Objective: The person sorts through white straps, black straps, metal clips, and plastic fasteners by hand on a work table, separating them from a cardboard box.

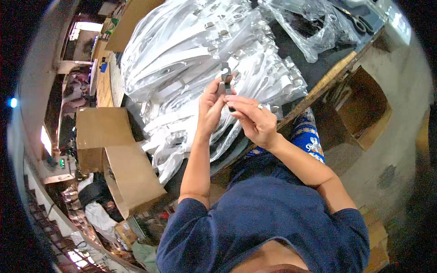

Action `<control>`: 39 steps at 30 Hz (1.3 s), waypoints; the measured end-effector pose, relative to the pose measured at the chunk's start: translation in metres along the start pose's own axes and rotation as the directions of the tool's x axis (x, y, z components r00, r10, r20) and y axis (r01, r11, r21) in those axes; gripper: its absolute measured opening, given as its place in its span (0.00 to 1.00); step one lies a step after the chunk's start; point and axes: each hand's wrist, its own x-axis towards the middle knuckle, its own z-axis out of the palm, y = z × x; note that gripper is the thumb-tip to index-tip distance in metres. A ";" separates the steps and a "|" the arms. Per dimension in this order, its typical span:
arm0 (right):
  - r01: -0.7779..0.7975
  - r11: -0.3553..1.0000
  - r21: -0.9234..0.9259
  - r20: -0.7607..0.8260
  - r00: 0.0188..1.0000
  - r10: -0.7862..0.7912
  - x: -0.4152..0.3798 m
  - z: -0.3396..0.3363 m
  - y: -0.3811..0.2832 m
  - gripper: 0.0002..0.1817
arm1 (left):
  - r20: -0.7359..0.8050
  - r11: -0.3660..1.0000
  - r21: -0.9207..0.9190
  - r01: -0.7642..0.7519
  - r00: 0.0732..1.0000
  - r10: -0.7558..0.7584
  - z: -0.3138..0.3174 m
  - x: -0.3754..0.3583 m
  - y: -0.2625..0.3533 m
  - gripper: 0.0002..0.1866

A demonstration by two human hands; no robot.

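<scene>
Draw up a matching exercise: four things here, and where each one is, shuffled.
1. scissors
2. finger ring
3. small dark item
4. clear plastic packets

A. heaped across the table
B. worn on the right hand
C. near the table's far right corner
D. held in the left hand

Pairs: 1-C; 2-B; 3-D; 4-A

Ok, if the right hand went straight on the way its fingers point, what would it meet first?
Probably the left hand, which holds the dark piece. The right hand has its fingertips close against it; whether they already touch is hard to tell.
</scene>
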 end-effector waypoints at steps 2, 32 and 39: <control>0.001 0.999 -0.032 -0.018 1.000 -0.002 0.000 0.003 0.000 0.12 | -0.067 0.997 -0.034 0.064 0.996 -0.066 -0.001 -0.001 0.002 0.22; 0.115 0.963 -0.243 0.046 0.993 -0.107 -0.001 0.019 -0.002 0.12 | -0.037 0.984 -0.174 0.032 0.999 -0.039 -0.021 -0.003 -0.014 0.13; 0.173 0.945 -0.277 0.090 0.984 -0.154 0.003 0.022 0.003 0.12 | -0.050 0.986 -0.155 -0.055 0.998 0.048 -0.022 -0.004 -0.014 0.16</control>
